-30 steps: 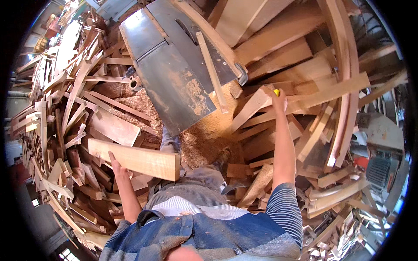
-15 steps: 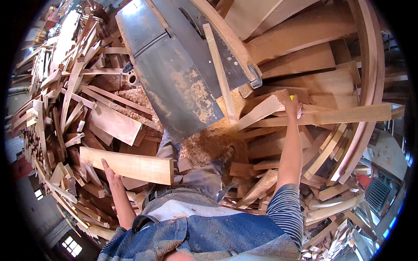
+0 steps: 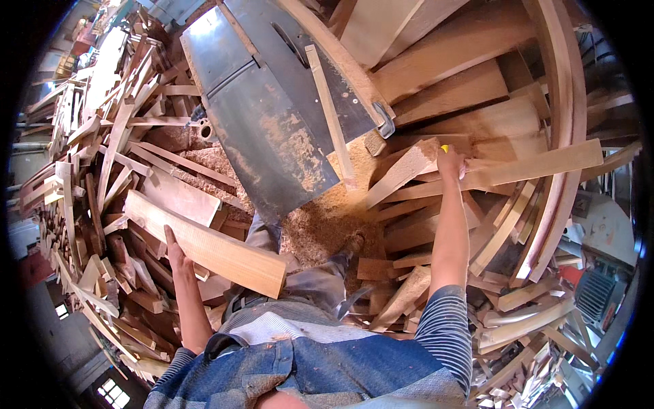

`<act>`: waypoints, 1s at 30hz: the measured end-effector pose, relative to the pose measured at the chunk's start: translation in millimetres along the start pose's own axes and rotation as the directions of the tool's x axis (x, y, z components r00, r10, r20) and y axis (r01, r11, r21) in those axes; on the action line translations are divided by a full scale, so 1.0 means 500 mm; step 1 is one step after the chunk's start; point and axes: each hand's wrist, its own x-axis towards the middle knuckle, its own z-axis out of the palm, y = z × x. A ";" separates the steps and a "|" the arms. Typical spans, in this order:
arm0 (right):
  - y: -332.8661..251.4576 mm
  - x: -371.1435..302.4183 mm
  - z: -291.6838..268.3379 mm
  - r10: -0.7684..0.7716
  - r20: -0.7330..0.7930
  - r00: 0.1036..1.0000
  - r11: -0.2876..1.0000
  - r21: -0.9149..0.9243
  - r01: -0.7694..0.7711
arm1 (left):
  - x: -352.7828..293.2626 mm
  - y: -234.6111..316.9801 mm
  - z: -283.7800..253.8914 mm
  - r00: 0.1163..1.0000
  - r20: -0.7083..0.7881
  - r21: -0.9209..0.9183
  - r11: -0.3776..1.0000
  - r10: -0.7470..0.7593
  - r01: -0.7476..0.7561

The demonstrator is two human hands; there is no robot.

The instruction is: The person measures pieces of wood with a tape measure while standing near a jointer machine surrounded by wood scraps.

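Observation:
My left hand (image 3: 177, 258) grips a pale, slightly curved wooden board (image 3: 214, 247) by its lower long edge; the thumb or a finger lies on its upper face. The board is held tilted in front of my waist. Over the wood on the right, my right hand (image 3: 450, 163) is closed, and a small yellow thing (image 3: 445, 148) pokes out at its far side; its kind cannot be made out. Beside that hand lie a thick, rough-faced wood block (image 3: 405, 172) and a long plank (image 3: 531, 167).
Ahead stands a dark metal machine table (image 3: 272, 129), dusted with sawdust, with a narrow wood strip (image 3: 330, 112) and a clamp (image 3: 385, 121) on it. Scrap wood (image 3: 112, 163) is heaped on the left. Stacked boards (image 3: 453, 92) fill the right. Sawdust (image 3: 306, 235) covers the floor near my feet.
The board in my left hand has tilted, its right end now lower and farther right. The whole scene has shifted slightly left; my right hand stays by the same wood block.

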 end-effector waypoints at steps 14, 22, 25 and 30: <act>-0.017 -0.466 -0.030 -0.177 -0.389 0.904 0.754 0.537 0.379 | -0.103 -0.036 0.086 0.967 0.186 0.154 0.967 0.174 -0.204; -0.156 -0.886 -0.114 -0.852 -0.109 0.512 0.424 0.429 0.798 | -0.081 -0.158 0.278 0.984 0.048 0.223 0.958 0.173 -0.179; -0.147 -0.882 -0.082 -0.844 -0.045 0.534 0.527 0.106 0.843 | -0.134 -0.166 0.386 0.987 0.040 0.329 0.931 0.156 -0.160; -0.149 -0.807 0.008 -0.858 -0.182 0.480 0.493 -0.033 0.869 | -0.138 -0.161 0.495 0.965 0.200 0.751 0.605 0.171 -0.263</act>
